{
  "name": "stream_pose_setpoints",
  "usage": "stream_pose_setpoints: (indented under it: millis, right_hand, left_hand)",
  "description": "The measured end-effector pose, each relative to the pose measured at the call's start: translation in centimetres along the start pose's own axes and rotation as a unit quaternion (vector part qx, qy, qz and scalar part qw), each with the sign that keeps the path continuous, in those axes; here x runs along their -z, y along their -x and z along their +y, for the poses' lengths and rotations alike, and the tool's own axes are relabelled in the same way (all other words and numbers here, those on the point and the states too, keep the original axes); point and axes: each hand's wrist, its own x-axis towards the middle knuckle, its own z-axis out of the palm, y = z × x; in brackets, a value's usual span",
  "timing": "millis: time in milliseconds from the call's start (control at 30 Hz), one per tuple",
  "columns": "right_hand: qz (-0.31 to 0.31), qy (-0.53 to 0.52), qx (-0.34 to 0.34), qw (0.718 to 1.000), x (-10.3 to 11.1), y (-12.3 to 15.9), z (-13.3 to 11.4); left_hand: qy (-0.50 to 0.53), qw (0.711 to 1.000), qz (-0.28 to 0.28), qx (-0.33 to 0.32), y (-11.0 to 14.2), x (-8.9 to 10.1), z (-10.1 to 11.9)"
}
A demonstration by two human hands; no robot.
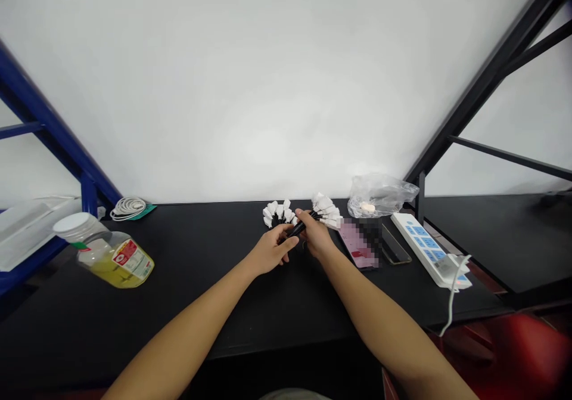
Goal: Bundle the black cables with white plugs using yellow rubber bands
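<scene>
Near the back of the black table, my left hand [268, 251] and my right hand [318, 237] meet over a bundle of thin black strands with white ends [297, 229]. The fingers of both hands are closed around the dark part, which slants up to the right. A fan of white pieces [327, 210] sticks out beyond my right hand. Another cluster of white pieces [276, 212] lies just behind my left hand; whether it joins the held bundle I cannot tell. The exact kind of these pieces is too small to make out.
To the right lie a phone with a pink screen [355, 242], a dark phone [395, 245], a white power strip [424, 248] with a cable, and a clear plastic bag [379, 192]. On the left stand a jar of yellow liquid [114, 260] and a coiled white cable [129, 208].
</scene>
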Motion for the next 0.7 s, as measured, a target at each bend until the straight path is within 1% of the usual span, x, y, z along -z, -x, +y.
stream_pose_setpoints:
  millis: [67,133,233,300,367,500,567,700]
  right_hand:
    - [-0.028,0.021,0.012,0.999,-0.3,0.3,0.3]
    - [-0.037,0.027,0.029,0.999,-0.4,0.4,0.4]
    - [-0.012,0.006,0.030,0.999,0.0,0.0,0.0]
    - [0.008,-0.007,0.022,1.000,0.3,-0.2,-0.2]
    - [0.011,-0.005,0.012,1.000,0.3,-0.2,-0.3]
    - [-0.015,0.016,0.007,1.000,0.0,0.2,-0.1]
    - [-0.021,0.012,0.016,1.000,0.0,0.2,0.0]
    - [-0.019,-0.009,0.026,0.999,0.5,-0.2,-0.2]
  left_hand:
    - [-0.017,1.000,-0.001,-0.005,0.1,-0.2,0.0]
    - [-0.050,0.999,-0.007,-0.001,0.3,0.1,0.2]
    - [-0.094,0.995,-0.026,0.006,0.6,0.9,0.5]
    - [-0.112,0.993,-0.033,0.000,0.7,1.1,0.7]
    - [-0.103,0.994,-0.021,-0.012,0.7,0.9,0.7]
    - [-0.079,0.997,-0.012,-0.025,0.5,0.3,0.6]
    - [-0.097,0.995,-0.011,-0.024,0.5,0.2,0.5]
    - [-0.144,0.989,0.010,-0.031,0.6,0.7,0.4]
